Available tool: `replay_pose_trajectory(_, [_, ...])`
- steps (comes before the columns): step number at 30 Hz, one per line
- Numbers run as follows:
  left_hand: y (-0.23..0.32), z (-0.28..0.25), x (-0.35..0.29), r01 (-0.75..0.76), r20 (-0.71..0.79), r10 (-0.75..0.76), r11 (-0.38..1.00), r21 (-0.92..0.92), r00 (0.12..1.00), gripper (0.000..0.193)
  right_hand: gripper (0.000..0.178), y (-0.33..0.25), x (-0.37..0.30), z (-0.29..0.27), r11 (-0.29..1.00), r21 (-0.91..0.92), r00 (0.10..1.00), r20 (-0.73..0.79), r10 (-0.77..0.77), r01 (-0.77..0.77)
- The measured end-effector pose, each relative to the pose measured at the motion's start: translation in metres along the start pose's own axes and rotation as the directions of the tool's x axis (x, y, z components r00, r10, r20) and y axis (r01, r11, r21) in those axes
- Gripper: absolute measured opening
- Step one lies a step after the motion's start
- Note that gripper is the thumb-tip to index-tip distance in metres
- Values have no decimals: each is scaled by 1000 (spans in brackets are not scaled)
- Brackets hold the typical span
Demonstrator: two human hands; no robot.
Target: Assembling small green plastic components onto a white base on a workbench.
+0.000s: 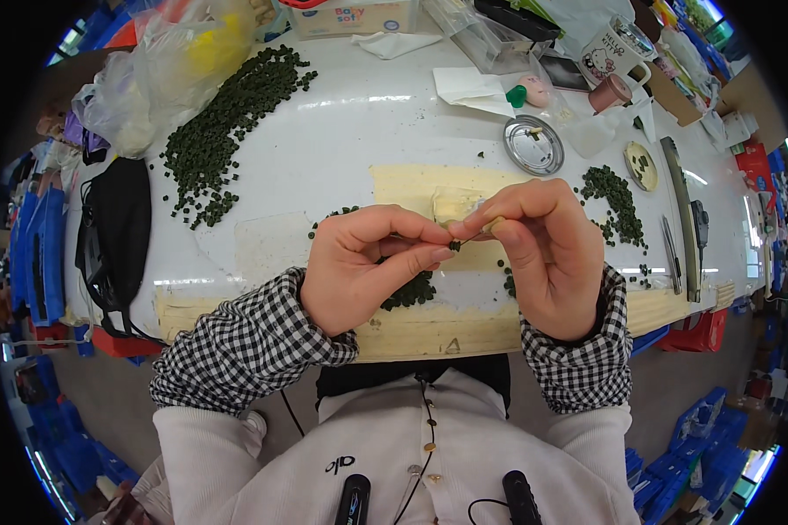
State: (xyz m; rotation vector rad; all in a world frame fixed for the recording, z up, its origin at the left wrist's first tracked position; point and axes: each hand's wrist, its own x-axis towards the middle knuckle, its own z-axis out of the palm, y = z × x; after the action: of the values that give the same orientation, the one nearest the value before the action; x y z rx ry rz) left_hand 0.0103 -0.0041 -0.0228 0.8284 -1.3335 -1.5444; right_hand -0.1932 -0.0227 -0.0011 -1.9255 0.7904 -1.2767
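Observation:
Over the middle of the table my two hands meet at the fingertips. My left hand [359, 267] is closed in a pinch on a small dark green piece [454, 247]. In the fingers of my right hand [556, 262] is a thin needle-like tool [471, 238] with a pale yellowish end; its tip reaches the small piece. Whether it has entered the piece is too small to tell. Beneath my left hand lies a pile of similar dark green pieces [409, 293], partly hidden by the hand. Behind my fingers sits a pale yellow block [451, 203], partly covered.
A large heap of green pieces [228, 131] spreads at the left, a smaller one [617, 206] at the right. A black face mask [118, 236] lies at the left edge. A round metal lid [534, 144], a mug [611, 57] and tweezers [671, 254] are on the right.

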Motion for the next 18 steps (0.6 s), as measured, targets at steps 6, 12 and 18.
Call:
replay_pose_trajectory(6, [4, 2, 0, 24, -27, -24, 1000, -12, 999, 15, 9, 0, 1, 0, 996, 78, 986, -155, 59, -47])
replay_pose_trajectory(12, [5, 2, 0, 20, -47, -20, 1000, 2, 999, 14, 5, 9, 9, -9, 872, -490, 987, -147, -72, -9])
replay_pose_trajectory(18, [6, 2, 0, 2, -58, -2, 1000, 11, 998, 13, 10, 18, 8, -9, 805, -592, 998, -19, -60, 37])
